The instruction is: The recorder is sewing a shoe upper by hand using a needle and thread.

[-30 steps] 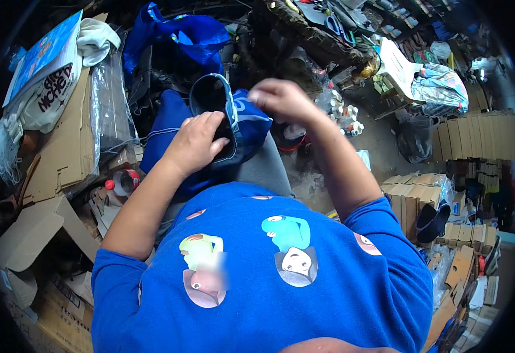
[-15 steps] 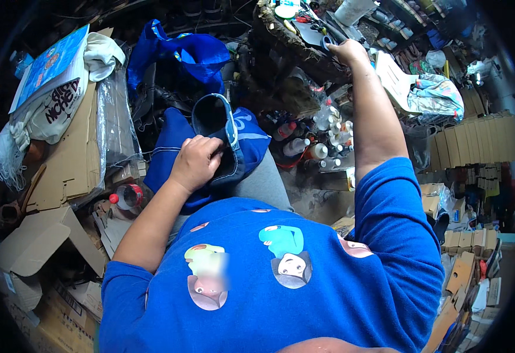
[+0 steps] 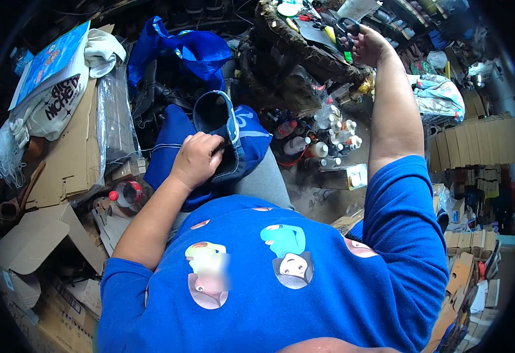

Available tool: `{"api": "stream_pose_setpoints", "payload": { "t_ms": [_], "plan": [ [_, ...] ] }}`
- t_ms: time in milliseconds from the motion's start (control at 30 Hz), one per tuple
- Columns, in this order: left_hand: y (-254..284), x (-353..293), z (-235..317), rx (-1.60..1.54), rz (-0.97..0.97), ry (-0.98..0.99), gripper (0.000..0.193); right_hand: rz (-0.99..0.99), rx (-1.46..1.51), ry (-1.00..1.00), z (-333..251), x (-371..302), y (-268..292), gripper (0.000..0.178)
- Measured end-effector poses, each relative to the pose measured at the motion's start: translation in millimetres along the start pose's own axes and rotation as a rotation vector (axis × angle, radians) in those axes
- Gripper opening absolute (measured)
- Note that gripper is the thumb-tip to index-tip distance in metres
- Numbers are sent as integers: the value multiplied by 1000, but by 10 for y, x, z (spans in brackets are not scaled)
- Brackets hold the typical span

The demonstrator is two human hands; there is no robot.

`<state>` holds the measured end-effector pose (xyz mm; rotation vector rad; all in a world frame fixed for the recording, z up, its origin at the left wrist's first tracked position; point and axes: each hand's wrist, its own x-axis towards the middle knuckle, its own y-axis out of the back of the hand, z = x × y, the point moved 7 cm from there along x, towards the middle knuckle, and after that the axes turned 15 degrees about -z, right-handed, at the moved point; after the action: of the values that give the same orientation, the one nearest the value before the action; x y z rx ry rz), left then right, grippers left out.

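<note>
My left hand (image 3: 196,157) grips the edge of a dark blue stitched piece (image 3: 234,126) with a wide round opening and a pale seam line. The piece rests on a blue cloth (image 3: 169,138) over my lap; its exact kind is unclear. At the far right, my right hand (image 3: 368,47) is raised over the edge of a cluttered work stand (image 3: 304,52). Scissors with dark loop handles (image 3: 348,28) are held in its fingers; their blades are hard to make out.
Bottles (image 3: 317,150) stand on the floor right of my knees. A blue bag (image 3: 207,56) lies ahead. Flattened cardboard (image 3: 72,167) and an open box (image 3: 37,241) fill the left. A white chair-like thing with a patterned cloth (image 3: 437,97) is at the right.
My right hand has moved right and slightly back from the stand's top, lifting the dark-handled scissors. The left hand and the stitched piece have hardly moved.
</note>
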<state>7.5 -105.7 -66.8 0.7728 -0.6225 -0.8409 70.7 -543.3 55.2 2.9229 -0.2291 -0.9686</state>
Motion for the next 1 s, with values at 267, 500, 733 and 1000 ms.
{"api": "stream_pose_setpoints", "payload": {
  "t_ms": [267, 500, 733, 1000],
  "plan": [
    [140, -46, 85, 56, 116, -24, 10, -192, 312, 255, 99, -172, -138, 29],
    [178, -183, -42, -193, 94, 88, 9, -404, -12, 589, 531, -917, -1342, 33],
    [154, -176, -35, -198, 92, 40, 17, -730, -245, 78, 1839, -1439, -2314, 68],
    [155, -228, -45, -165, 120, 75, 12, -708, -444, -93, 2155, -1354, -2501, 62]
  ]
}}
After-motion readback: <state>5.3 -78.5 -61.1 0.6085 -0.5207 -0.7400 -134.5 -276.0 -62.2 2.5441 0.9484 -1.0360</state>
